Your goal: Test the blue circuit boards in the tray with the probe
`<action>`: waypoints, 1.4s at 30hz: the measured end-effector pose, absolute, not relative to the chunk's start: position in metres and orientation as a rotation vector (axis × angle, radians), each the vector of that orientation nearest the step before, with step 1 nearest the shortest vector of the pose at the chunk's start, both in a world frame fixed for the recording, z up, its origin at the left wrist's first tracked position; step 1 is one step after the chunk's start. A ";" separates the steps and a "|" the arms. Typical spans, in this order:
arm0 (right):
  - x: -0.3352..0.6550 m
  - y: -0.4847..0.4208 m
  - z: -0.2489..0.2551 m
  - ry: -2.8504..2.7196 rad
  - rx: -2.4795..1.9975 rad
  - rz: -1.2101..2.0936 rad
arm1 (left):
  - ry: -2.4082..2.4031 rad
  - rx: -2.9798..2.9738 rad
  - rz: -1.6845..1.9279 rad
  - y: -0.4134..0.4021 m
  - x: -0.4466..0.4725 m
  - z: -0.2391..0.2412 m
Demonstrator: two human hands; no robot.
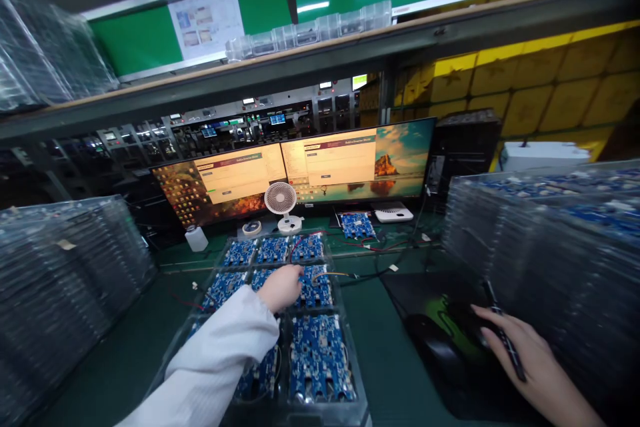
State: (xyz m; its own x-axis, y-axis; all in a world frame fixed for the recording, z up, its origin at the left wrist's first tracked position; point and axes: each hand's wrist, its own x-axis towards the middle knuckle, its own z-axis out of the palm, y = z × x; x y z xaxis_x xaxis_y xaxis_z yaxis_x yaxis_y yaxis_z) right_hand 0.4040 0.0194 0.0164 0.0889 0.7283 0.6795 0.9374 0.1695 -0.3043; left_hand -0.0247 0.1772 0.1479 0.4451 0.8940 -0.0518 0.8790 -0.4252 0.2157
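My left hand (283, 287), in a white sleeve, reaches over a clear plastic tray (357, 383) of blue circuit boards. Its fingers are curled together at the middle row, beside a circuit board (316, 285) on the right. Whatever they pinch, if anything, is hidden. A thin light-coloured cable (333, 274) runs from that board toward a dark cable on the right. On the black mouse pad, my right hand (533, 353) has a dark pen (511, 350) between its fingers, and its fingertips rest at a black mouse (467, 320). A second black mouse (435, 347) lies to the left of it.
Tall stacks of clear trays stand left (75, 273) and right (500, 233). Behind the tray are two lit monitors (400, 180), a small white fan (281, 200), a tape roll (251, 228), a white bottle (197, 239) and another circuit board (357, 225). A shelf (250, 73) crosses overhead.
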 end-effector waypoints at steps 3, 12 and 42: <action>0.403 0.019 0.019 -1.661 -1.615 -0.321 | 1.590 2.450 0.095 0.194 -0.023 0.130; 0.398 0.015 0.030 -1.702 -1.571 -0.412 | 1.460 2.457 0.186 0.203 -0.008 0.103; 0.401 0.015 0.019 -1.689 -1.585 -0.332 | 1.460 2.459 0.133 0.215 0.002 0.095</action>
State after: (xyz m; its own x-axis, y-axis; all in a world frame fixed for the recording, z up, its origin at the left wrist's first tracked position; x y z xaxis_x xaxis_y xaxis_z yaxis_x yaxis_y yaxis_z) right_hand 0.4011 0.0155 0.0192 0.0826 0.7269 0.6817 0.9310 0.1878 -0.3131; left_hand 0.0025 0.2145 0.0953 0.4859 0.8718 -0.0622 0.8463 -0.4515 0.2827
